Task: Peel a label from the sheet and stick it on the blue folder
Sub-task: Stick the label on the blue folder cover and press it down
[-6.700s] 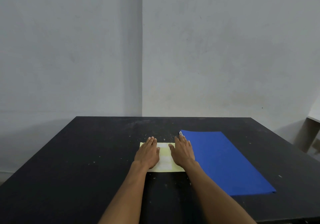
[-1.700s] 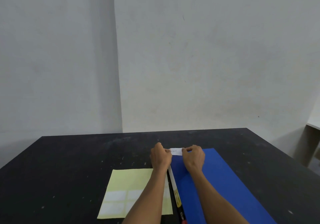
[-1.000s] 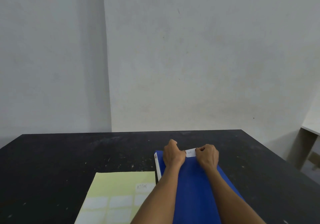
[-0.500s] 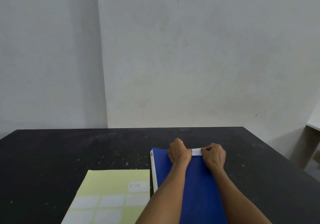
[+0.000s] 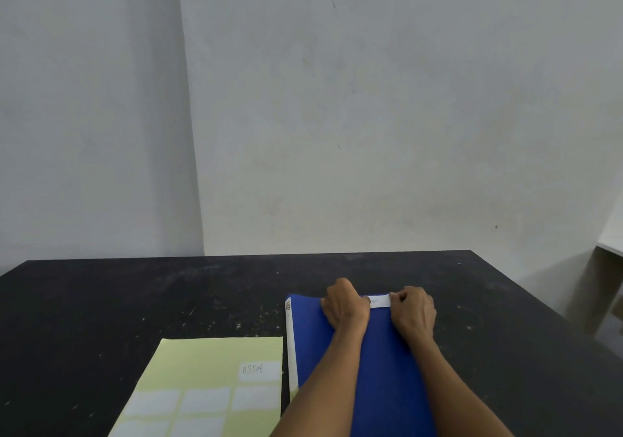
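Note:
The blue folder [image 5: 387,362] lies on the black table [image 5: 135,301], running away from me. A small white label [image 5: 380,301] with handwriting sits at the folder's far edge. My left hand [image 5: 344,305] pinches the label's left end and my right hand [image 5: 413,308] pinches its right end, both with curled fingers resting on the folder. Whether the label is pressed flat I cannot tell. The yellow label sheet [image 5: 209,386] lies flat to the left of the folder, with several white labels on it, one of them written on.
A white strip [image 5: 290,345] with print runs along the folder's left edge. Grey walls stand behind the table. A pale piece of furniture [image 5: 603,284] stands off the table's right side.
Over the last second both hands stayed on the label at the folder's far edge. The view shifted slightly, and more of the label sheet shows at lower left.

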